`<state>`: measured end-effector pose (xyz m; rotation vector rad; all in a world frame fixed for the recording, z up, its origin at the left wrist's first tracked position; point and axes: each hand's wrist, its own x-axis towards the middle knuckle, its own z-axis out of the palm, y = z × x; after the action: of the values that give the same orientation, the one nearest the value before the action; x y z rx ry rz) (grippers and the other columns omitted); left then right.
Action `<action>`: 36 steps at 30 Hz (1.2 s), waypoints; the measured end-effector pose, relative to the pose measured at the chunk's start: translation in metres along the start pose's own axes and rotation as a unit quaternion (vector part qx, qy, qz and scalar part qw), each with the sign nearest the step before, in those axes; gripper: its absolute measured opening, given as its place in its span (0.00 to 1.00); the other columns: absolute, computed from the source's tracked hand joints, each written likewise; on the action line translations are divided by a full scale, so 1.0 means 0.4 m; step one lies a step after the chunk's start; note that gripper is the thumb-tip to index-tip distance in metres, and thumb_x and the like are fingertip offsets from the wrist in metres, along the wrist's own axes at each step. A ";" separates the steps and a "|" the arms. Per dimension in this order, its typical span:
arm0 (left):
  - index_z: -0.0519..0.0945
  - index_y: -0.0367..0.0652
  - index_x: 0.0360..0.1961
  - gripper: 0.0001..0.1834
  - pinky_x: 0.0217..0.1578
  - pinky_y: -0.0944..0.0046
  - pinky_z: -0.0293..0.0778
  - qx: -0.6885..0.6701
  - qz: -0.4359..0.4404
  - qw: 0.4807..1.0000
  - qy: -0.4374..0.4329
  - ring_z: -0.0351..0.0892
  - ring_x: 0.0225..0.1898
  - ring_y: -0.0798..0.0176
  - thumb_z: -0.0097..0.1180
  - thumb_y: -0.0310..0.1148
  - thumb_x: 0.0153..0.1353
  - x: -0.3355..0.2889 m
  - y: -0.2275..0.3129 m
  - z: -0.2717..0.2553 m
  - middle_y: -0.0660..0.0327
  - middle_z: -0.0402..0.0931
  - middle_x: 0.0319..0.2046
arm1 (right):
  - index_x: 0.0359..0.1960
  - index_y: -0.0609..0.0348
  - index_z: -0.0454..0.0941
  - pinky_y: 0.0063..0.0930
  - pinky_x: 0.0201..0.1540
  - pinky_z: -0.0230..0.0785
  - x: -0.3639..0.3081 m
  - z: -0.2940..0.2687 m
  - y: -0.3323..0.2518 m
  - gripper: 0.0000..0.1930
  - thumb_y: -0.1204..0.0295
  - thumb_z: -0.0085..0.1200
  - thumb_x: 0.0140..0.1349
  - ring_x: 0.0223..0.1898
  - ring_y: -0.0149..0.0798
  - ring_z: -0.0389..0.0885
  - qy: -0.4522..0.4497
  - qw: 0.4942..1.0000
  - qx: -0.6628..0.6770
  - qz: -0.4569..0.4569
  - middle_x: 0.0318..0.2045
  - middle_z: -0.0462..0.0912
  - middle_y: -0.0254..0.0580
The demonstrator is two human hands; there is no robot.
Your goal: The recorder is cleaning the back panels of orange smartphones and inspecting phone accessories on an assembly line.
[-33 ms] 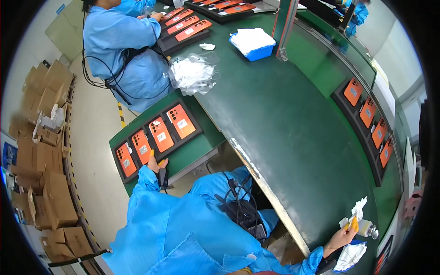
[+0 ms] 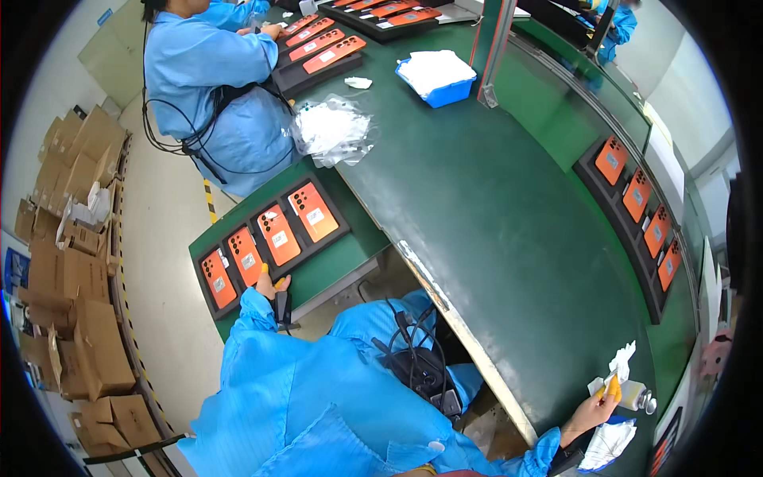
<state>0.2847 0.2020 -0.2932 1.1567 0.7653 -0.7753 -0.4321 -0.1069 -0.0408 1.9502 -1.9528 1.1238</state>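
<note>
My left hand (image 2: 269, 286), with yellow finger cots, lies at the near edge of a black tray (image 2: 324, 240). Its index finger and thumb are spread apart, the fingertip at the tray's rim. Orange phones lie back up in the tray in a row; one phone (image 2: 245, 252) is just beyond that finger. At the right, my right hand (image 2: 590, 413) is closed in a pinch on a crumpled white wipe (image 2: 623, 359). Beside it is a small bottle (image 2: 633, 394) with a metal top. Below that hand, a blue container holds a stack of white wipes (image 2: 608, 445).
Another black tray (image 2: 592, 171) of orange phones lies along the green bench's far right side. A blue bin (image 2: 450, 95) of white wipes and a plastic bag (image 2: 334, 131) stand farther back. A co-worker in blue (image 2: 211, 52) works at the upper left. Cardboard boxes (image 2: 95, 334) line the floor.
</note>
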 end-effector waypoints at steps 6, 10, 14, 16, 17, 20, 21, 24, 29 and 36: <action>0.67 0.42 0.50 0.21 0.31 0.47 0.80 -0.121 -0.002 0.993 -0.007 0.76 0.37 0.42 0.36 0.47 0.68 0.046 -0.024 -0.008 0.45 0.72 0.44 | 0.49 0.66 0.75 0.29 0.50 0.66 0.006 -0.008 -0.053 0.18 0.86 0.43 0.58 0.47 0.48 0.76 -0.012 0.998 0.050 0.021 0.45 0.75 0.51; 0.61 0.33 0.53 0.28 0.38 0.36 0.73 -0.184 -0.007 0.982 0.032 0.72 0.42 0.34 0.38 0.48 0.63 -0.001 -0.039 0.021 0.32 0.65 0.46 | 0.51 0.63 0.75 0.28 0.50 0.66 -0.004 -0.001 -0.021 0.19 0.86 0.43 0.57 0.48 0.47 0.75 -0.010 0.999 0.053 -0.004 0.45 0.75 0.50; 0.64 0.29 0.49 0.26 0.39 0.48 0.77 -0.196 -0.043 0.979 0.040 0.76 0.42 0.45 0.48 0.43 0.61 -0.157 -0.033 0.092 0.39 0.71 0.44 | 0.51 0.63 0.74 0.28 0.49 0.66 -0.014 0.007 -0.002 0.20 0.86 0.42 0.56 0.47 0.46 0.75 -0.011 0.999 0.047 -0.005 0.45 0.75 0.49; 0.66 0.29 0.47 0.23 0.40 0.49 0.78 -0.166 -0.009 0.986 0.023 0.76 0.42 0.46 0.48 0.41 0.61 -0.232 -0.079 0.084 0.40 0.72 0.43 | 0.50 0.64 0.74 0.28 0.49 0.67 -0.013 0.010 -0.003 0.20 0.86 0.42 0.56 0.47 0.46 0.75 -0.021 0.998 0.054 -0.001 0.44 0.75 0.49; 0.67 0.30 0.44 0.20 0.41 0.50 0.78 -0.134 0.018 0.991 0.005 0.77 0.42 0.46 0.48 0.38 0.61 -0.248 -0.109 0.063 0.42 0.73 0.42 | 0.50 0.64 0.74 0.28 0.49 0.67 -0.015 0.010 -0.004 0.19 0.86 0.42 0.57 0.47 0.47 0.75 -0.017 0.999 0.040 0.000 0.44 0.75 0.49; 0.69 0.33 0.45 0.19 0.41 0.41 0.77 -0.175 -0.024 0.983 0.041 0.75 0.43 0.40 0.39 0.36 0.58 -0.240 -0.194 -0.014 0.42 0.73 0.43 | 0.51 0.64 0.74 0.28 0.49 0.67 0.000 0.005 -0.009 0.18 0.84 0.43 0.58 0.46 0.47 0.75 -0.030 0.999 0.016 -0.007 0.45 0.75 0.49; 0.69 0.34 0.46 0.19 0.40 0.37 0.77 -0.194 0.029 0.980 0.022 0.75 0.43 0.38 0.40 0.34 0.56 -0.236 -0.250 -0.078 0.43 0.74 0.43 | 0.51 0.64 0.73 0.28 0.49 0.67 0.011 0.013 0.003 0.18 0.83 0.43 0.59 0.46 0.48 0.76 -0.050 0.999 0.017 -0.008 0.45 0.75 0.49; 0.68 0.37 0.50 0.20 0.48 0.42 0.74 -0.170 0.028 0.980 0.101 0.71 0.50 0.41 0.39 0.36 0.59 -0.408 -0.255 0.023 0.45 0.70 0.48 | 0.51 0.64 0.73 0.29 0.49 0.67 0.002 0.018 0.041 0.17 0.83 0.43 0.59 0.46 0.48 0.75 -0.042 0.999 0.018 -0.013 0.45 0.75 0.50; 0.65 0.41 0.53 0.24 0.53 0.35 0.67 -0.283 -0.003 0.949 0.137 0.67 0.55 0.39 0.46 0.34 0.54 -0.459 -0.234 0.066 0.47 0.67 0.53 | 0.50 0.64 0.73 0.30 0.49 0.67 -0.005 0.007 0.023 0.16 0.82 0.44 0.60 0.46 0.50 0.75 -0.051 0.998 0.028 -0.016 0.45 0.75 0.50; 0.69 0.41 0.52 0.23 0.52 0.32 0.68 -0.297 0.107 0.947 0.059 0.67 0.55 0.43 0.45 0.30 0.52 -0.422 -0.270 0.008 0.49 0.68 0.53 | 0.48 0.63 0.75 0.33 0.50 0.66 -0.007 0.017 -0.063 0.18 0.86 0.45 0.55 0.47 0.53 0.74 -0.030 0.998 0.042 -0.045 0.44 0.75 0.53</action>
<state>0.1058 0.1972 -0.2030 0.7228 0.8777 -0.2584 -0.4059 -0.1053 -0.0377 2.1144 -1.8538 1.1552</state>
